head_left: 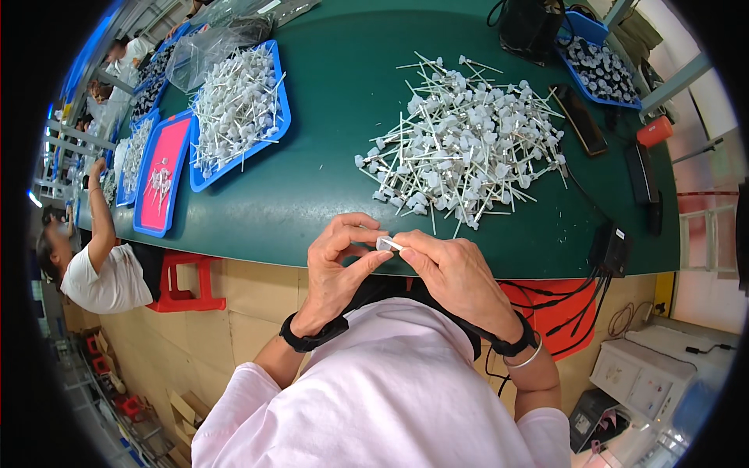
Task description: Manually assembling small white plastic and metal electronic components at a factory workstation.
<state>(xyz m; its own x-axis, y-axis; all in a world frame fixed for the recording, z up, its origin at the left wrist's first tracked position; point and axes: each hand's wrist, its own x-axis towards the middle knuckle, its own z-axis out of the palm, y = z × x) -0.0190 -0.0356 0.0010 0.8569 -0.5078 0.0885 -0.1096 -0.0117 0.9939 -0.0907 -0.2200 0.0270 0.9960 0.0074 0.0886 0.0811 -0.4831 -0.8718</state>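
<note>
Two hands meet just above the near edge of the green surface in the head view: the left hand curls its fingers around one end of a small white plastic piece, thumb and forefinger closed on it, while the right hand pinches the other end between its fingertips. The piece sits between both grips, held over the surface's edge rather than resting on it. Just beyond lies a heap of white stemmed parts, and farther left a blue tray holds more of them beside a pink tray. Since the piece is tiny and gripped only at the tips, a slip could likely send it off the edge to the floor, and a skewed push might bend its thin stem.
</note>
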